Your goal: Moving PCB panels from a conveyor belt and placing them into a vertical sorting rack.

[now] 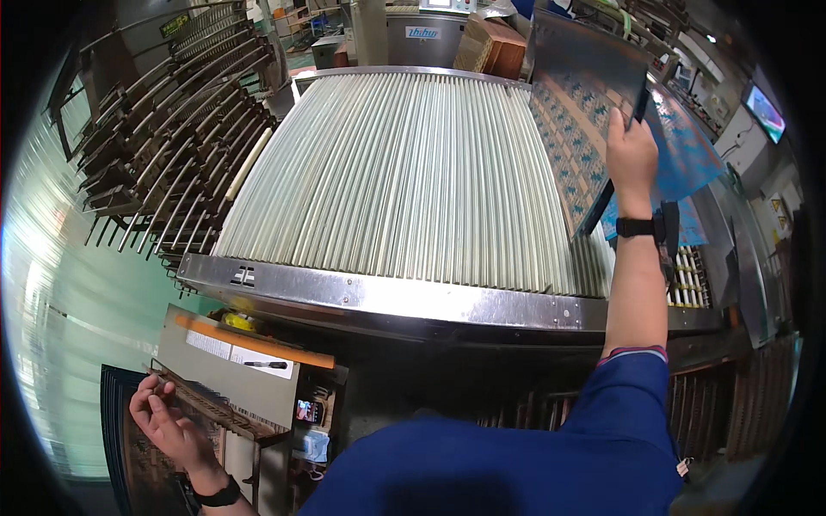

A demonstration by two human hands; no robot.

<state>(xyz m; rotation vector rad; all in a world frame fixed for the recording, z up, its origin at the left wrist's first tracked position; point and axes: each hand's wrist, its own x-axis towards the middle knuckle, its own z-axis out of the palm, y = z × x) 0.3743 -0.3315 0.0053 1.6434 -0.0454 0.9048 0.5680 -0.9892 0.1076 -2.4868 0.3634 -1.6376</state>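
Note:
My right hand (632, 163), wrist banded in black, is closed on the edge of a circuit board panel (572, 129). The panel stands steeply tilted over the right side of the roller conveyor (396, 181), its face patterned in copper and blue. Beyond the hand is a blue translucent sheet or panel (688, 159). At the lower left, my left hand (176, 430) has curled fingers with the thumb close to them, beside the end of a brown slotted rack (224, 408). Whatever lies between those fingers, if anything, is hidden. Below the rack, a copper-coloured panel (151, 464) is partly covered.
A metal rail (396, 291) borders the conveyor's near side. Dark racks with many rods (172, 146) stand at the left. A grey board with papers (228, 348), a phone (310, 411) and a pen (265, 365) lie near my left hand. Cardboard boxes (490, 47) sit at the far end.

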